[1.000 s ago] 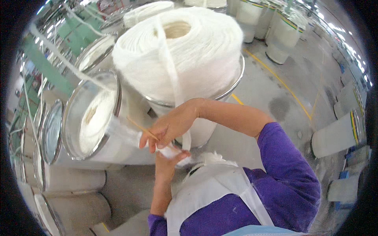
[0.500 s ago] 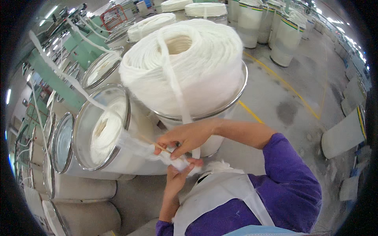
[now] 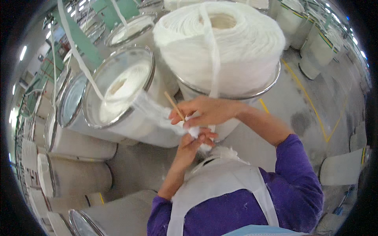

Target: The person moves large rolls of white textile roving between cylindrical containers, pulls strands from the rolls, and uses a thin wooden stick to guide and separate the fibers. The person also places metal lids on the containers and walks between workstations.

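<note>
My right hand [image 3: 214,110] is closed on a thin wooden stick [image 3: 173,104], which points up and to the left from the fingers. Just below it, my left hand [image 3: 187,146] pinches a tuft of white fibre [image 3: 193,132] at the stick's lower end. A loose, thinned white sliver [image 3: 151,109] stretches from the rim of the left can [image 3: 151,76] toward my hands. Behind my right hand, a sliver band hangs from the large white fibre coil [image 3: 248,59] heaped above another can. The fingertips partly hide the fibre between them.
More tall cans, one a pale can [image 3: 78,175], crowd the left side and lower left. Slivers rise from cans toward green machinery [image 3: 112,15]. On the right, a yellow line [image 3: 305,96] crosses the grey floor, and a can [image 3: 340,167] stands near the edge.
The view has tilted, so the cans sit higher and further right. The stick now stands steeper in my right hand. Both hands remain close together at the white fibre.
</note>
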The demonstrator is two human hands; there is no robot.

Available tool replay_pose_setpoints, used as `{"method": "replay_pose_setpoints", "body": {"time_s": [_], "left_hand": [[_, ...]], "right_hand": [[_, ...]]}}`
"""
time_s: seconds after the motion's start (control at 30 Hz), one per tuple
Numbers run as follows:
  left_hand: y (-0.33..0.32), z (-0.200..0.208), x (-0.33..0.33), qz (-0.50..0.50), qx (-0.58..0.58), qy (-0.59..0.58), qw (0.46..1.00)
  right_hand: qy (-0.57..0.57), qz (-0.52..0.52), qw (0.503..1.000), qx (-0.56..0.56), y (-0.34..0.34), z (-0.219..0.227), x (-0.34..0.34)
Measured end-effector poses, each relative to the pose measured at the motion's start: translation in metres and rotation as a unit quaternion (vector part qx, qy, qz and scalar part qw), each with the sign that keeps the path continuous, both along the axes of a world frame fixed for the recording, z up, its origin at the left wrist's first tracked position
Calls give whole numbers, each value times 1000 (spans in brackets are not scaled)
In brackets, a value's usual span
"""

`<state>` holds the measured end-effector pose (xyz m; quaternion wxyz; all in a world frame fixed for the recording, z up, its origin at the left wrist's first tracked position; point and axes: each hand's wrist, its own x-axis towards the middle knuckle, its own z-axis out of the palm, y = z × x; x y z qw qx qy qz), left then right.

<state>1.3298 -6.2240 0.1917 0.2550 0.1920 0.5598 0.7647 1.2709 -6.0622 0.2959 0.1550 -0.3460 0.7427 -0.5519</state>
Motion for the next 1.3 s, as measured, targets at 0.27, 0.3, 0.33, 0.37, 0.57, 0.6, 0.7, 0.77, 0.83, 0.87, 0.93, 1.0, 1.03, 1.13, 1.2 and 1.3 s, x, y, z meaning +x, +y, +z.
{"method": "replay_pose_setpoints", "body": {"time_s": [0.27,0.3,0.33,0.37,0.57,0.6,0.7,0.77,0.83,0.87,0.93,1.0,1.03,1.13,1.2,1.3], "left_hand": [[0,-4,3,74,86,-160,981],[0,-3,2,85,72,-181,977],[1,-2,1,80,86,-186,976],[1,-2,-1,85,64,-200,974],[-2,-6,-12,55,66,-186,979],[-3,-7,-13,57,43,-171,983],[-7,-10,-17,37,41,-191,980],[-10,-12,-20,17,39,-211,977],[-16,-16,-22,-1,11,-216,976],[-20,-18,-23,-12,17,-218,976],[-28,-23,-24,-34,27,-221,974],[-37,-27,-26,-46,124,-237,962],[-40,-29,-27,-58,180,-239,952],[-48,-33,-28,-114,316,-231,913],[-54,-40,-29,-60,358,-162,918],[-83,-59,-53,86,482,-156,858]], "right_hand": [[-85,-11,994,-68,-7,-17,-14],[-119,-7,993,-26,-7,-17,-18],[-97,-7,995,-13,-9,-19,-19],[-84,-29,996,24,-9,-20,-20],[-99,-70,989,-89,-17,-39,-28],[-83,-85,989,-90,-19,-43,-31],[-88,-106,989,-49,-29,-46,-38],[-78,-136,983,-95,-39,-38,-41],[-85,-217,953,-193,-43,-20,-37],[-93,-274,918,-272,-40,-8,-33],[-47,-317,901,-294,-32,10,-21],[52,-280,935,-212,-17,15,9],[124,-251,958,-64,-13,9,15],[151,-179,921,311,-17,-23,24],[65,-98,862,494,1,-39,28],[-4,-144,881,450,42,-47,48]]}}
